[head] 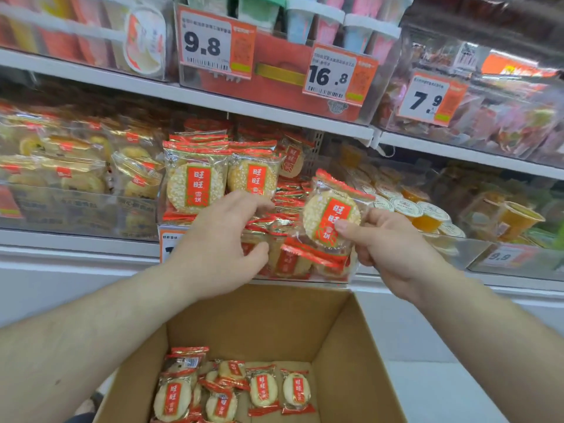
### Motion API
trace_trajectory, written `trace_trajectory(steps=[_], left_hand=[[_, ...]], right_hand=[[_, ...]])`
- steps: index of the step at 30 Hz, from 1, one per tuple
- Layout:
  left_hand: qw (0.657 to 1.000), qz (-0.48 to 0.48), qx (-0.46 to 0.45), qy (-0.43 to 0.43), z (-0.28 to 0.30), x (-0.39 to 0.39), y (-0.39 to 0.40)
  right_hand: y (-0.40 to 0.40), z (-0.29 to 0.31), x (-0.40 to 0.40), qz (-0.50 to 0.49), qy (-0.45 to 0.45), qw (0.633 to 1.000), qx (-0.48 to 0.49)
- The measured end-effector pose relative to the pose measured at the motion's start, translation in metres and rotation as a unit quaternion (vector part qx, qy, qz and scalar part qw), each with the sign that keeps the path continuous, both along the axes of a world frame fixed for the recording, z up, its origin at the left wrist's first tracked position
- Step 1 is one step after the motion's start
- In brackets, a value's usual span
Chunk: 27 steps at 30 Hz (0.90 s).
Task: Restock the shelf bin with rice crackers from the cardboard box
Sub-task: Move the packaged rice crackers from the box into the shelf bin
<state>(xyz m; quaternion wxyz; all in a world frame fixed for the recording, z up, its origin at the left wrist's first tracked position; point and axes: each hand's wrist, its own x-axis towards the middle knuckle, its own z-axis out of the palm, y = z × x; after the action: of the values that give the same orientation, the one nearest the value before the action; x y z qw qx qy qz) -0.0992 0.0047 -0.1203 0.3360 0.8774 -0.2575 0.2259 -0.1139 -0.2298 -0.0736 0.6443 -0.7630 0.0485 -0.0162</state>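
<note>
The box (305, 315) sits below and before the bin (293, 264); crackers (232, 389) lie in the box (rear corner), more stand in the bin above it.

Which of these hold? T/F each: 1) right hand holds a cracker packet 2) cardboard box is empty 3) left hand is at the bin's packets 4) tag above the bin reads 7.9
1. True: the right hand pinches a rice cracker packet.
2. False: the cardboard box has packets left at its bottom.
3. True: the left hand reaches into the shelf bin.
4. False: the price tag directly above reads 9.8.
</note>
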Motion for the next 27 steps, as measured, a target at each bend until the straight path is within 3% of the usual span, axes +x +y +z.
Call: trace_trajectory(steps=[2,7,13,20,27], left_hand=[[0.994,0.035,0.072,-0.077,-0.004,0.01,0.003],[0.979,0.06,0.173,-0.086,-0.014,0.024,-0.005],[0.976,0.064,0.171,-0.121,-0.025,0.038,-0.004],[0.974,0.065,0.151,-0.157,-0.03,0.043,-0.005],[0.972,0.057,0.147,-0.173,-0.033,0.043,-0.003]], right_hand=[[-0.002,0.013,0.026,-0.037,-0.04,0.998,-0.033],[0.006,0.015,0.094,-0.108,-0.132,0.977,-0.127],[0.019,-0.005,0.138,-0.114,-0.163,0.968,-0.154],[0.025,-0.005,0.193,-0.093,-0.082,0.989,-0.086],[0.036,-0.005,0.225,-0.151,-0.069,0.956,-0.242]])
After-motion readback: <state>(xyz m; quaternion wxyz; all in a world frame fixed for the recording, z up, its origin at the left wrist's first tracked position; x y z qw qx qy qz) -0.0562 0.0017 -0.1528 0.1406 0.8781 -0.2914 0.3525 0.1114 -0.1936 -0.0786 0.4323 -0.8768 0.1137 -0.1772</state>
